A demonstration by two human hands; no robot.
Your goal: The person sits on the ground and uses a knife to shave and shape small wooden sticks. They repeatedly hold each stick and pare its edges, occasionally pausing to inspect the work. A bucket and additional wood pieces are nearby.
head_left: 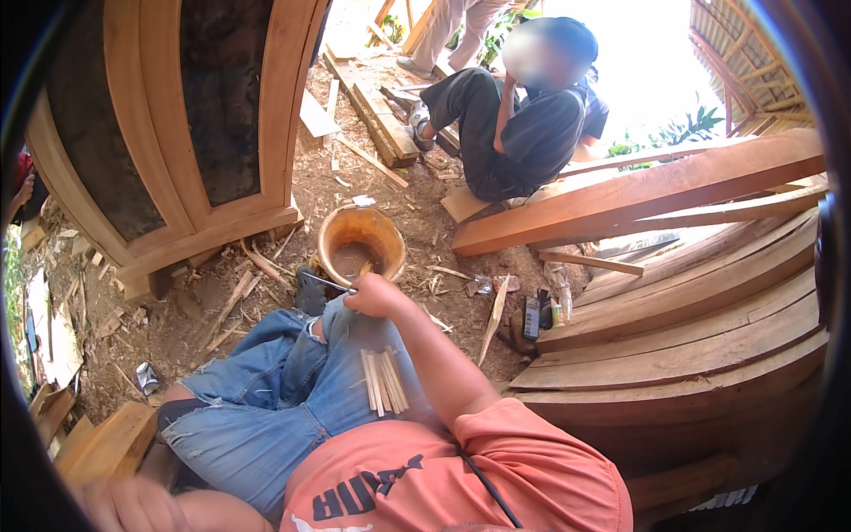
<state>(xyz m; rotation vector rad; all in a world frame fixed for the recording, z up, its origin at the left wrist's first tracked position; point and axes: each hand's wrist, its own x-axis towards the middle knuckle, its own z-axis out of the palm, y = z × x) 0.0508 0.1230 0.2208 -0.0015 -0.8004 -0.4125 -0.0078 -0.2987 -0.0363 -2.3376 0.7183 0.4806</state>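
My right hand [374, 295] is closed around a thin dark tool [324, 281] with a narrow, blade-like end. It is held over my knee, beside the near rim of a yellowish bucket [332, 271]. What kind of tool it is, I cannot make out. Several slim wooden sticks [383, 381] lie side by side on my thigh, over the blue jeans. At the lower left, my left hand [133, 505] is smeared by motion, close to a wooden block [115, 441]; whether it holds anything does not show.
A framed wooden panel [199, 217] stands at the left. Timber beams [638, 191] and stacked planks [674, 328] fill the right. A person [532, 133] sits ahead; another person's legs [452, 35] are behind. Shavings, a phone [532, 316] and a can [147, 379] lie on the ground.
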